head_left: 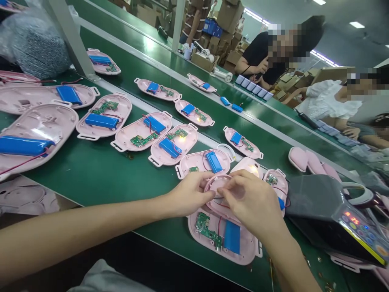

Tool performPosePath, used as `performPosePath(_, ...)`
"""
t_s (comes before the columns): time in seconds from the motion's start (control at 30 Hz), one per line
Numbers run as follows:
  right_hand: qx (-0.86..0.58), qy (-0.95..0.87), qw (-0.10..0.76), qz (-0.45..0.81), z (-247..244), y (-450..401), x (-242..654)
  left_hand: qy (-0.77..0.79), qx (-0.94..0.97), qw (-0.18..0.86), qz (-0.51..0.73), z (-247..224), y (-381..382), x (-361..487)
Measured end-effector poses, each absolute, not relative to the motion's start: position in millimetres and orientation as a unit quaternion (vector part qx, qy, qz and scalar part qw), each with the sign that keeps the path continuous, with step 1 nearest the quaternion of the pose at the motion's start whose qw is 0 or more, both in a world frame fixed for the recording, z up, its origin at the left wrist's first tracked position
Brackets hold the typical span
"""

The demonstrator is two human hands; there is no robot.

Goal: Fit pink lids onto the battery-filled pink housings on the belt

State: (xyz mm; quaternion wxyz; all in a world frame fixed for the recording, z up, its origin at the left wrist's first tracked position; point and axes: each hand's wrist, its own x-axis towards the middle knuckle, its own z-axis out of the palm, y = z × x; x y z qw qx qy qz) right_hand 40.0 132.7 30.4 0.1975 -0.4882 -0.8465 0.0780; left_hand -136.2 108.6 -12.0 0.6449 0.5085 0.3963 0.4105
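Observation:
My left hand (190, 194) grips the left edge of a small pink plastic shell (220, 183), thumb toward me. Over the same shell, my right hand (253, 198) has its thumb and index finger pinched at the inside; what lies between those fingertips is hidden. Directly below my hands sits a pink housing (243, 255) with a green circuit board (206, 229) and a blue battery pack (232, 237). Another pink housing (199, 158) with a blue battery lies just beyond my left hand. To the right, my hand partly covers a further housing (281, 180).
Several pink housings with batteries and boards (139, 136) spread across the green bench (100, 172). A dark grey machine with a lit red display (334, 219) stands at right. A metal post (68, 38) rises at left. Two people (258, 50) work across the bench.

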Motion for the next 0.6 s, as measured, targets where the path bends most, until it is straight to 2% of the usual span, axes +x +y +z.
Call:
performPosePath(0.23,-0.533,-0.826,0.176,0.051,37.6,135.7,38.5,0.411,0.525,0.627,0.403,-9.9,106.6,-135.6)
performPosePath(0.33,-0.587,-0.786,0.171,0.093,46.9,147.9,48.5,0.421,0.516,0.629,0.402,-7.4,105.6,-137.1)
performPosePath(0.47,-0.524,-0.798,0.176,0.239,51.6,160.7,63.1,0.467,0.556,0.565,0.391,-0.7,106.0,-136.4)
performPosePath(0.53,-0.49,-0.815,0.187,0.246,51.5,156.3,65.8,0.465,0.599,0.533,0.375,0.7,105.1,-134.9)
performPosePath(0.6,-0.46,-0.833,0.234,0.198,50.0,140.6,67.0,0.467,0.645,0.49,0.354,0.6,102.1,-135.6)
